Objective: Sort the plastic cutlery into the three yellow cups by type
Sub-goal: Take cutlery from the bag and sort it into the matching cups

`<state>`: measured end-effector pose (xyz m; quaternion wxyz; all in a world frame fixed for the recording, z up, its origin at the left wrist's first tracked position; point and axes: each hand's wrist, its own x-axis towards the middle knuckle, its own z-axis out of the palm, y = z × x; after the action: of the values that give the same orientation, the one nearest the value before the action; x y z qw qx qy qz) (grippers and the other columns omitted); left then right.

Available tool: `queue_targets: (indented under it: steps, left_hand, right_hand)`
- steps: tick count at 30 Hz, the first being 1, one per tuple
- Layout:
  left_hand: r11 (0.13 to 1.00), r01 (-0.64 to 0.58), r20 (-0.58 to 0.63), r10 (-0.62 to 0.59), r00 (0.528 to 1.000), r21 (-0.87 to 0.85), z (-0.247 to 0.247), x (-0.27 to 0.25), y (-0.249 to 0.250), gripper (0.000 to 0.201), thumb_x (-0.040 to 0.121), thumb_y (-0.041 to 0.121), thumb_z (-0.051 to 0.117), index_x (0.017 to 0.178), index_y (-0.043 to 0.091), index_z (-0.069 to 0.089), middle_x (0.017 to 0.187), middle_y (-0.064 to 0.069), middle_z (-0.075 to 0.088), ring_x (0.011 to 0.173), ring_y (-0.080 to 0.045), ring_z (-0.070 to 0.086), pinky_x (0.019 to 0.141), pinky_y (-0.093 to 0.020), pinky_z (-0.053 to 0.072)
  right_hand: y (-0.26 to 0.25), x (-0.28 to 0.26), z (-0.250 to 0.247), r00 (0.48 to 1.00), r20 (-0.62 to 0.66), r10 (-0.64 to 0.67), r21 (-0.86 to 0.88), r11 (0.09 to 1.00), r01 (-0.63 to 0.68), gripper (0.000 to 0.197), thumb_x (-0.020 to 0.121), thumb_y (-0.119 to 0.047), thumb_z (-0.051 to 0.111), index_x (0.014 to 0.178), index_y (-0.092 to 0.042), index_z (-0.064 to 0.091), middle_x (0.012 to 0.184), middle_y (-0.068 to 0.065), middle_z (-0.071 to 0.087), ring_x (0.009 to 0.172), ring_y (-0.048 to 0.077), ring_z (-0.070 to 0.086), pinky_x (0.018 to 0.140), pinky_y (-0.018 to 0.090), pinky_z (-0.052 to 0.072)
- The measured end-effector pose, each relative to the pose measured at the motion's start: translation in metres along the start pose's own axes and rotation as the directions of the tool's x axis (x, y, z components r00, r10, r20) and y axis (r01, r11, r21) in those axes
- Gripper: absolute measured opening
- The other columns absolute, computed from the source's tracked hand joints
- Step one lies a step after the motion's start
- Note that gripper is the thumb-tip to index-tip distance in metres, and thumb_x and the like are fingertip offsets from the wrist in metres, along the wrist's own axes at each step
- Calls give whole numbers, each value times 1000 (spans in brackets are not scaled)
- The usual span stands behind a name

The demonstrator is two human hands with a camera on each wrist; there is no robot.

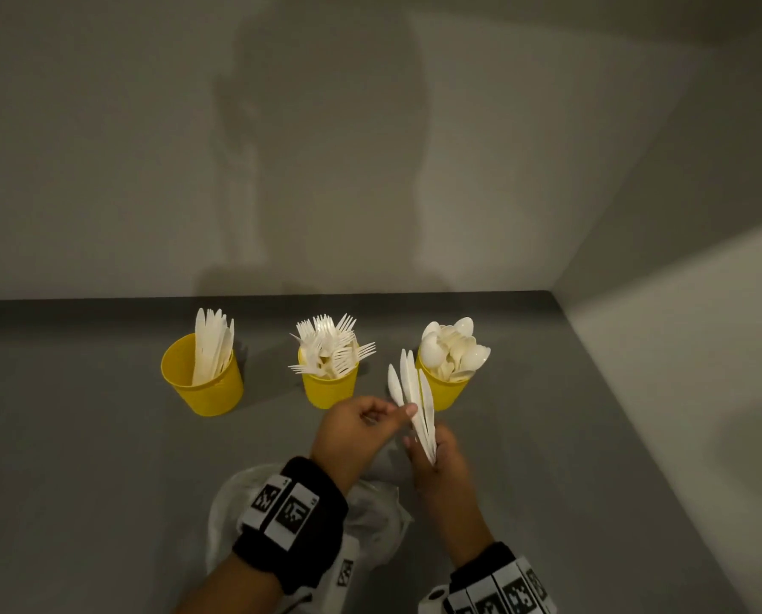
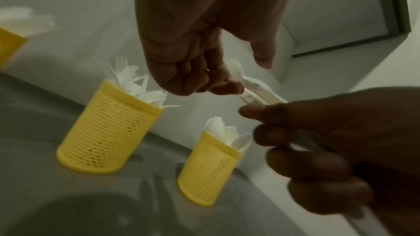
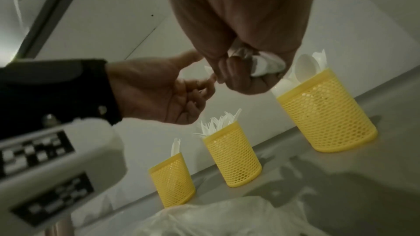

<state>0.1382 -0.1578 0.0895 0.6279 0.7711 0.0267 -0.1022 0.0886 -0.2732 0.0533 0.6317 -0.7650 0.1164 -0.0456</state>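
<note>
Nearest the head camera, two black wrist bands with white coded tags (image 1: 291,520) wrapped the forearms at 6 o'clock, over a crumpled clear plastic bag (image 1: 372,520) that lay on the grey counter (image 1: 82,458).

Largest of all was that counter, which ran back to a pale wall at 12 o'clock and another at 3 o'clock. On it, toward 12 o'clock from the hands, stood three yellow perforated plastic cups in a row, well apart from each other. At 10 o'clock the left yellow cup (image 1: 206,385) held white plastic knives (image 1: 210,343) standing upright. In the middle, the centre yellow cup (image 1: 329,389) was crowded with white plastic forks (image 1: 330,347), tines fanned upward. At 1 o'clock the right yellow cup (image 1: 447,392) was heaped with white plastic spoons (image 1: 454,350).

Above the counter, just in front of the right cup, the right hand (image 1: 441,463) had its fingers (image 2: 188,78) curled around the handles of a small bunch of white plastic knives (image 1: 414,401), blades pointing up toward 12 o'clock and splayed a little. The left hand (image 1: 352,429) met it from 9 o'clock, thumb and forefinger pinching one knife of the bunch near its middle, the other fingers (image 3: 193,94) loosely curled beneath.
</note>
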Motion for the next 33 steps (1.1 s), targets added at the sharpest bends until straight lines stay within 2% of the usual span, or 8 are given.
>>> queue_targets:
  steps: [5,8,11,15,19,23,28,33]
  left_hand:
    - [999,-9,39,11,999,-44,15,-4,8,21,77,17,70,57,18,66,43,13,63,46,4,55,54,-9,43]
    - [993,30,40,-25,999,-115,15,-2,18,23,80,14,67,57,15,66,36,13,55,38,4,46,50,-10,38]
    - [979,24,-41,-33,999,-203,16,5,31,25,78,19,68,53,19,67,48,3,53,40,0,40,56,-21,38]
    - [973,-53,-177,12,984,-226,21,29,48,11,77,19,70,66,17,71,59,-2,58,45,0,46,60,-19,42]
    - [985,-158,-274,135,952,-64,39,59,56,21,73,21,74,85,4,72,69,-4,66,63,-11,57,64,-16,43]
    - [979,-109,-155,136,978,170,66,80,45,16,71,25,76,73,11,69,79,-6,68,72,-19,60,66,-21,43]
    - [898,1,-50,24,998,440,76,84,24,44,59,34,82,61,25,38,69,3,52,69,-20,53,67,-30,41]
    - [957,-83,-10,89,996,278,52,52,17,40,62,19,82,61,23,42,58,6,44,53,-5,43,55,-17,38]
  right_hand:
    - [-7,-5,-14,995,50,-88,-62,994,91,23,86,-14,61,102,-25,48,83,-11,58,76,-15,56,62,3,42]
    - [-11,-10,-24,999,45,-28,80,997,24,19,81,-36,60,94,-25,53,70,-8,54,55,-3,53,51,9,40]
    - [-11,-13,-38,995,-8,103,236,967,-98,23,87,-41,49,79,-19,50,56,-4,36,39,2,31,36,14,28]
    - [-5,-9,-66,975,-82,206,336,927,-168,28,97,-28,33,89,-12,53,51,-6,34,35,3,25,32,15,21]
    - [2,-7,-90,961,-111,254,403,895,-190,24,98,-23,31,96,-11,51,52,-4,34,36,4,26,34,15,20]
    - [7,-6,-104,963,-106,247,411,893,-183,19,98,-17,32,98,-14,50,56,0,40,37,9,31,33,19,28]
    - [15,-2,-109,967,3,255,437,869,-230,12,95,-16,42,96,-10,53,60,2,48,46,8,50,45,20,45]
    - [13,5,-96,977,4,214,310,928,-205,20,94,-12,43,89,-19,61,80,6,57,77,14,54,70,20,45]
